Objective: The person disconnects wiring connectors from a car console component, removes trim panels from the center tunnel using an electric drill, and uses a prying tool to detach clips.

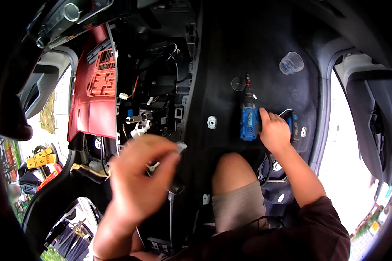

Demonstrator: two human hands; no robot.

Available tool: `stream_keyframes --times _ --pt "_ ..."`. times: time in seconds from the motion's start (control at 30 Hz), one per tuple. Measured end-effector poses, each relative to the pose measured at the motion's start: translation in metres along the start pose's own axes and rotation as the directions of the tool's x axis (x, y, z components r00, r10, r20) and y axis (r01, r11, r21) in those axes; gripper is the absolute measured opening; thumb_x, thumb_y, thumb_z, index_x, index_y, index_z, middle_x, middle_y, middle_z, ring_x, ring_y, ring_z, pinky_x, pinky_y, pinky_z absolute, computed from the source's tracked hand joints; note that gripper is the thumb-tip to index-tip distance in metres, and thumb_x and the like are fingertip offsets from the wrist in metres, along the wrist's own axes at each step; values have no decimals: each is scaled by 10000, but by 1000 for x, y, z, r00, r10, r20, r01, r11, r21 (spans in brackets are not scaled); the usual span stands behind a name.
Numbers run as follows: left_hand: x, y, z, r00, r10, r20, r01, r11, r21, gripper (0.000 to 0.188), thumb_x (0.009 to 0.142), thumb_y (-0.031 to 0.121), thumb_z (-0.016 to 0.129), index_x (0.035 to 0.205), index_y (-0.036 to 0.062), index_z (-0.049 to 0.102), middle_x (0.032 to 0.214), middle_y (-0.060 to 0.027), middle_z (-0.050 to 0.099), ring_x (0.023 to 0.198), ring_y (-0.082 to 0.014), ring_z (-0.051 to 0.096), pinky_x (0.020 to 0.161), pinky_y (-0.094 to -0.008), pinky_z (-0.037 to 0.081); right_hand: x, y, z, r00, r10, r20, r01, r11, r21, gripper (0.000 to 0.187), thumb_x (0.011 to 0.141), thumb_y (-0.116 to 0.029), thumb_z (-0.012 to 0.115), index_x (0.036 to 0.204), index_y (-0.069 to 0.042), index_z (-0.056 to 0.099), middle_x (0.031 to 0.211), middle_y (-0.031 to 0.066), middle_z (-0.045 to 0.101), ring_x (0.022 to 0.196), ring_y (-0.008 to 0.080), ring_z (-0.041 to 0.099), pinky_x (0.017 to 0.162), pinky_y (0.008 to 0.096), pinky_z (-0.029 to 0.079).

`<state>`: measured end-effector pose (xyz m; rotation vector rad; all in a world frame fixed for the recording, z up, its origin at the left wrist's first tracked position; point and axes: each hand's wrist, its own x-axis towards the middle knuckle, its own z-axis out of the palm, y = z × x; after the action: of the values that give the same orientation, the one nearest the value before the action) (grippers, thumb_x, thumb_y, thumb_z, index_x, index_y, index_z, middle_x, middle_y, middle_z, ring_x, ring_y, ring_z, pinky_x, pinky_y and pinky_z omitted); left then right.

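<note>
My right hand [274, 132] is wrapped round the grip of a blue cordless drill [249, 119], which lies on the black car floor with its bit pointing away from me. The drill's battery end shows just right of my knuckles. Closer to the camera, my left hand [143, 178] is raised over the opened centre console [157, 100], its thumb and fingers curled together. A small whitish piece [181, 146] shows at those fingertips; what it is cannot be made out. Beyond the drill stands a clear plastic cup [291, 63] with small bluish bits in it.
A round clear lid [237, 84] lies left of the drill bit. Loose wires and a white connector [123, 96] hang inside the console. On the red panel to the left rests an orange bit set case [103, 82]. Door openings flank both sides; my bare knee [234, 172] is close by.
</note>
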<state>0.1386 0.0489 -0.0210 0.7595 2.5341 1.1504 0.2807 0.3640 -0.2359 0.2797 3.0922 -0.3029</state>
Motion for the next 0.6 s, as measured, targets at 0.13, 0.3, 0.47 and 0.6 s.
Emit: stream_keyframes --times 0.13,0.3,0.47,0.6 --pt "-30 36 53 986 158 60 -161 985 63 199 804 -29 832 961 15 719 947 -137 752 877 -321 744 775 -396 605 7 -39 -25 982 -106 -156 133 976 173 582 804 -88 796 1360 -35 631 1228 172 654 1134 387 619 1023 490 490" --pt "-41 32 116 939 291 181 -328 918 225 244 895 72 697 1113 8 608 841 -114 647 750 -289 663 699 -400 561 -36 -77 -86 966 -175 190 -165 148 975 304 1015 -12 650 1317 18 679 1189 118 709 1069 186 693 916 326 570" --pt "-41 42 131 958 221 183 -249 957 150 309 881 63 680 1170 -3 593 924 -129 682 804 -296 685 760 -398 579 -59 -61 -83 836 -187 517 -548 -210 810 223 1071 -28 589 1249 61 688 1045 90 754 944 151 727 844 304 605" --pt "-45 33 103 959 284 24 -281 928 246 283 851 2 674 1134 -22 675 1052 -169 751 955 -302 750 849 -392 603 -5 -18 -62 918 189 349 -305 -225 925 91 1034 7 607 1072 13 690 999 126 737 845 173 714 766 318 595"
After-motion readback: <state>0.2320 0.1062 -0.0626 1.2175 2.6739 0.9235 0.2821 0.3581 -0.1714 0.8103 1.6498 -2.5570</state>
